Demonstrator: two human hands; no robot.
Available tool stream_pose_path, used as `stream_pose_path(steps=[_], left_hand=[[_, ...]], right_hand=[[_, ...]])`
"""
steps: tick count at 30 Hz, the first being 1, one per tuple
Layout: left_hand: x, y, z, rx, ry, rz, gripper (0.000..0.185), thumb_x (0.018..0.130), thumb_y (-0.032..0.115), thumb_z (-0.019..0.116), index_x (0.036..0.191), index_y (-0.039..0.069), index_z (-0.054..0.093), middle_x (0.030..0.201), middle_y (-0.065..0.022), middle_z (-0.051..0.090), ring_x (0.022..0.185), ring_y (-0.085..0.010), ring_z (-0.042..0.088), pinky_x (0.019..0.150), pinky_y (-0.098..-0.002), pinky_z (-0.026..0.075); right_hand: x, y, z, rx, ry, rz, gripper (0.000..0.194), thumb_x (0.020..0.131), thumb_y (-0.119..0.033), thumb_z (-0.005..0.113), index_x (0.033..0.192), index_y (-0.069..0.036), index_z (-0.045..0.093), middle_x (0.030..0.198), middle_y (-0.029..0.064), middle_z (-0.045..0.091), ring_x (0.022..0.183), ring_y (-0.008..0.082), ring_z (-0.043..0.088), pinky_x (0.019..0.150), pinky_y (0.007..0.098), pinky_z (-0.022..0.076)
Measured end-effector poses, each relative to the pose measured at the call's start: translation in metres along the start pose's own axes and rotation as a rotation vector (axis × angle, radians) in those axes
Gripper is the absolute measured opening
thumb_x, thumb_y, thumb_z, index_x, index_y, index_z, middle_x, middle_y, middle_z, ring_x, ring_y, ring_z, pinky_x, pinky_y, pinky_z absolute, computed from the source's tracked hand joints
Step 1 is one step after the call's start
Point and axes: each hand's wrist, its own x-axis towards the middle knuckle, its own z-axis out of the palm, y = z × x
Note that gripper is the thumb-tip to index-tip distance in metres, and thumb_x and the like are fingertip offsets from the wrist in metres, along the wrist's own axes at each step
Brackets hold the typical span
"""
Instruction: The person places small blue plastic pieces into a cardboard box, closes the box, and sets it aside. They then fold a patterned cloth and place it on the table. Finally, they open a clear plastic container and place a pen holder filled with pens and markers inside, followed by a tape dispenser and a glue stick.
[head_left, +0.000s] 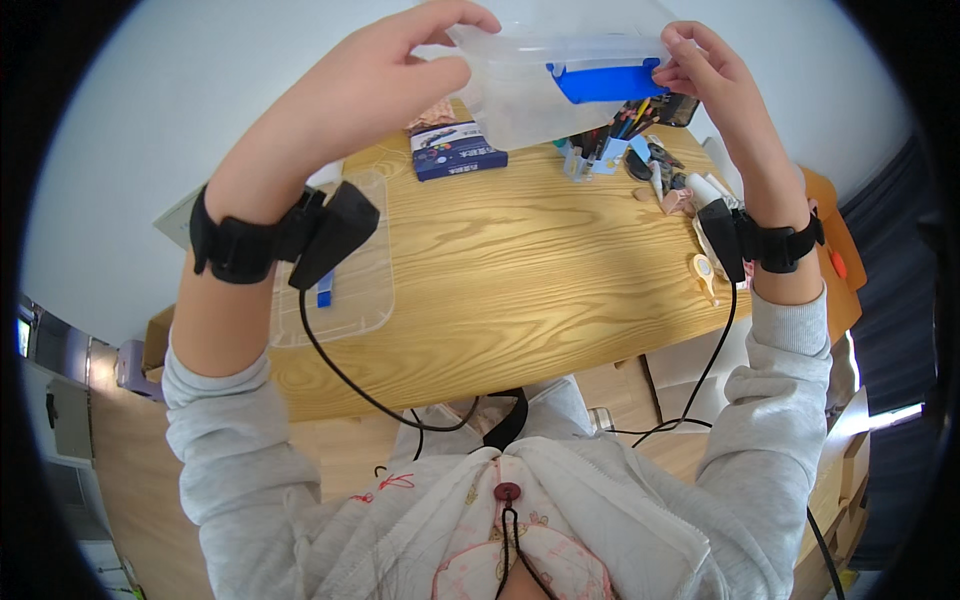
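Note:
A translucent plastic storage box (517, 105) is held up above the far side of the wooden table (510, 262). My left hand (390, 75) grips its left rim, thumb apart from the fingers. At the box's right end my right hand (701, 60) pinches the corner beside a blue latch (611, 81) on the wall facing me. A clear plastic lid (360, 292) lies flat on the table's left side, below my left forearm. On it shows a blue clip (325, 290), partly covered by the wrist device (337, 232).
Behind the box stand a blue printed carton (457, 154) and a holder with pens and pencils (600, 150). Small items, among them a white tube (703, 191) and a yellow round-headed object (703, 274), crowd the right edge. Black cables (360, 386) hang from both wrist devices.

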Motion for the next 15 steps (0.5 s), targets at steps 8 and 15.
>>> stream_pose_path(steps=[8, 15], left_hand=[[-0.041, -0.038, -0.005, 0.218, 0.101, 0.149, 0.039, 0.085, 0.006, 0.049, 0.123, 0.013, 0.054, 0.099, -0.0046, 0.058, 0.079, -0.0122, 0.055, 0.075, -0.0261, 0.047], [-0.073, -0.042, 0.002, 0.306, 0.078, 0.117, 0.038, 0.086, 0.002, 0.048, 0.122, 0.012, 0.053, 0.1, -0.0036, 0.057, 0.082, -0.0139, 0.053, 0.072, -0.0266, 0.047]], right_hand=[[-0.025, -0.012, 0.046, 0.083, -0.078, 0.078, 0.029, 0.097, -0.036, 0.053, 0.107, -0.01, 0.06, 0.082, 0.0011, 0.062, 0.083, 0.0083, 0.062, 0.079, 0.0216, 0.0487], [-0.053, -0.013, 0.073, 0.177, -0.123, 0.027, 0.033, 0.095, -0.039, 0.056, 0.106, -0.008, 0.059, 0.08, 0.0042, 0.063, 0.079, 0.01, 0.062, 0.074, 0.0246, 0.05]])
